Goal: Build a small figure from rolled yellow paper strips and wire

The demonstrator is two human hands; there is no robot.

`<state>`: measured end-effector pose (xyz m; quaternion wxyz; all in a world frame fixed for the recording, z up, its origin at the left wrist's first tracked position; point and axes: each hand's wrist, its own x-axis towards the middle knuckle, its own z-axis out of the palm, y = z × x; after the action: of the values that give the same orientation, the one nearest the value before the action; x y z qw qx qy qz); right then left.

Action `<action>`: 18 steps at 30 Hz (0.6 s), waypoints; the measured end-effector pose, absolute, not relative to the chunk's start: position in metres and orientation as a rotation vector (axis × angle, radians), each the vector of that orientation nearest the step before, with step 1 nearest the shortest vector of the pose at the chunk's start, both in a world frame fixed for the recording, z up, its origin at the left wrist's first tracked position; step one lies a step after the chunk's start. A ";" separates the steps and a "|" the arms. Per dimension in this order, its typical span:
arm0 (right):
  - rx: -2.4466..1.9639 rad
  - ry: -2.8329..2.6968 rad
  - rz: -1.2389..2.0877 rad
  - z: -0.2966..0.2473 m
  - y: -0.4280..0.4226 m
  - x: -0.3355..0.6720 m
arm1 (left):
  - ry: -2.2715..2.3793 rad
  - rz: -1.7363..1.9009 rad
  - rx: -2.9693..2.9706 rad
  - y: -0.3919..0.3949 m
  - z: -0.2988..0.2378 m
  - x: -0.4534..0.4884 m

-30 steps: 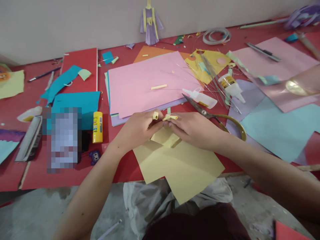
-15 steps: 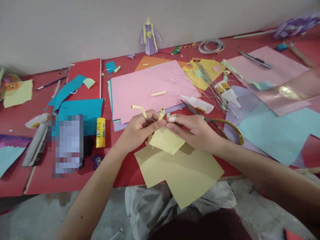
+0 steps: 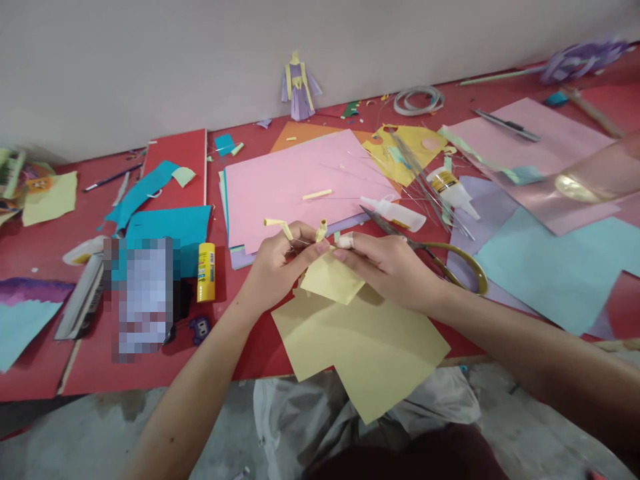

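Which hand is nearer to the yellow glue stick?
The left hand: it's to the right of the glue stick; the right hand is farther right, beyond the left.

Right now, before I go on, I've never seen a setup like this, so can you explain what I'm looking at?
There's no machine here, just a person's two bare hands. The camera is worn on their head, looking forward and down, so you see roughly what they see.

The left hand pinches rolled yellow paper. The right hand meets it closely, but what its fingertips grip is too small to tell. Just below is a small yellow piece, and under that a larger yellow sheet that overhangs the table edge.

On the red table are a glue stick, scissors, pink paper and a paper figure by the wall.
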<state>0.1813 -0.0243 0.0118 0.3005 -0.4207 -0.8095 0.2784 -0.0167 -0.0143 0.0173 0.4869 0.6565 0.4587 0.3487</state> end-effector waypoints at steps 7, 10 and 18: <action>-1.062 -2.046 0.796 0.012 -0.029 0.184 | 1.020 0.983 1.229 -0.010 0.013 -0.017; -0.921 -2.072 0.814 0.012 -0.031 0.189 | 0.978 1.037 1.059 -0.008 0.011 -0.018; -0.729 -2.072 0.832 0.014 -0.025 0.193 | 0.954 1.089 0.981 -0.006 0.010 -0.018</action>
<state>0.1927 -0.0248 0.0136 0.3860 -0.2861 -0.8139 0.3267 -0.0176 -0.0061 0.0097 0.6415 0.4302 0.4185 0.4777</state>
